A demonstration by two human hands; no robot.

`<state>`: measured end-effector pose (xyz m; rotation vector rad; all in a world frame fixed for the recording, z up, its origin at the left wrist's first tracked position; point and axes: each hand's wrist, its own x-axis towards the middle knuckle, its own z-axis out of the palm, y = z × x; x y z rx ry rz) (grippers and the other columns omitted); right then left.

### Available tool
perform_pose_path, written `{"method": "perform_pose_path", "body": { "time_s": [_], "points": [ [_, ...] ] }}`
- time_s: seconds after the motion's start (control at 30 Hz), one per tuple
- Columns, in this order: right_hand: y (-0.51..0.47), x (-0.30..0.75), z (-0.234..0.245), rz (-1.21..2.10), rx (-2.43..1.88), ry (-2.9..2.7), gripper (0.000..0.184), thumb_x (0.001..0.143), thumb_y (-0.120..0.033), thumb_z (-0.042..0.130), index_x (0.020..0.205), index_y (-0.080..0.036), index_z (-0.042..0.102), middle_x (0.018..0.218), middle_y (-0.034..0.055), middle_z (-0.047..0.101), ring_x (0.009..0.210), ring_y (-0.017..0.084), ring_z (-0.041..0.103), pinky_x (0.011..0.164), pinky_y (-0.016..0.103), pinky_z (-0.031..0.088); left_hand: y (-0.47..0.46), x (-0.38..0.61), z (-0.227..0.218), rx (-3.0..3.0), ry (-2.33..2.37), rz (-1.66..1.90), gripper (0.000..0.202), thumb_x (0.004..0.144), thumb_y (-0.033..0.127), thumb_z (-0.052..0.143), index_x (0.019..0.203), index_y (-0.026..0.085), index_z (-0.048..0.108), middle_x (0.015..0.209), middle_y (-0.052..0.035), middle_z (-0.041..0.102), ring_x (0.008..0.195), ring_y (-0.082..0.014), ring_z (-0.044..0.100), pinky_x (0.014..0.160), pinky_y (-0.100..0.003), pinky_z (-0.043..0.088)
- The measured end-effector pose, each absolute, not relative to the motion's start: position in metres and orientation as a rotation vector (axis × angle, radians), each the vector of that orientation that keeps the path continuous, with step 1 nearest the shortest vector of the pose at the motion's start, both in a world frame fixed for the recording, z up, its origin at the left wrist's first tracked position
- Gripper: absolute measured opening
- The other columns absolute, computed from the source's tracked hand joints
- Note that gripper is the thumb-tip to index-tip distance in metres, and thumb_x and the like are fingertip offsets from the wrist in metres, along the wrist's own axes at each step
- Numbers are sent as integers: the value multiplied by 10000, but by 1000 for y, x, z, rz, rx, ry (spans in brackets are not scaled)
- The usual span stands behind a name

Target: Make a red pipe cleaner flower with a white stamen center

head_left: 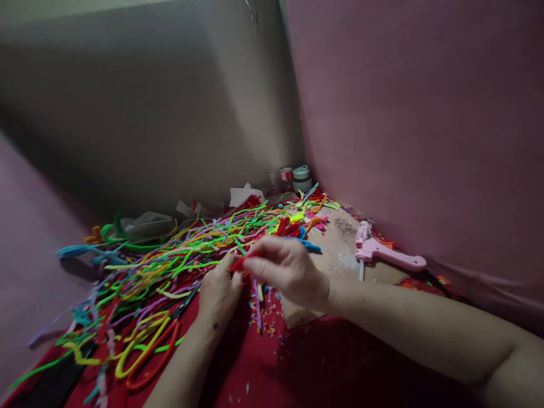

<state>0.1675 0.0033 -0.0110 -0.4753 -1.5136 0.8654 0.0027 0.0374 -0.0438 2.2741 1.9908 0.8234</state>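
Note:
Between my two hands is a small red fuzzy piece (238,264) that looks like bent pipe cleaner. My left hand (220,287) pinches it from the left, and my right hand (284,268) grips its other side with thumb and fingers closed. Fingers cover most of the piece, so its full shape is hidden. Just left of and behind my hands spreads a tangled heap of pipe cleaners (182,245) in green, purple, yellow and orange. Scissors (158,345) with red and yellow handles lie beside my left forearm.
A pink glue gun (389,253) rests on a cardboard sheet (340,249) at right. Red and blue fuzzy pieces (297,229) sit on its far side. Coloured clippings (272,317) dot the red cloth (263,374). A lidded container (302,179) stands at the back, near the pink wall (416,124).

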Motion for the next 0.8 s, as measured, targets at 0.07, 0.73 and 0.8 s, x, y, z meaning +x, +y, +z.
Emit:
{"method": "perform_pose_path", "body": {
  "time_s": [0.07,0.73,0.8],
  "points": [
    [16,176,0,1205,-543,-1235,177,787,-291,527,656,-173,543,526,-25,553,407,83,455,395,213,361,37,3,-45,2282,1958,848,195,806,305,460,852,234,636,711,-11,690,664,-174,626,611,-243,406],
    [81,241,-3,1172,-776,-559,153,723,-211,512,581,-155,505,443,-21,545,343,75,449,333,196,280,94,77,-33,2711,1564,635,141,769,226,585,873,185,669,882,-72,623,891,-222,563,789,-327,448],
    [83,243,-3,1146,-777,-546,152,717,-212,510,576,-156,503,435,-21,542,337,76,447,328,196,275,94,79,-35,2753,1551,619,120,787,199,548,793,190,668,854,-67,618,876,-213,556,778,-318,442]
  ]
}}
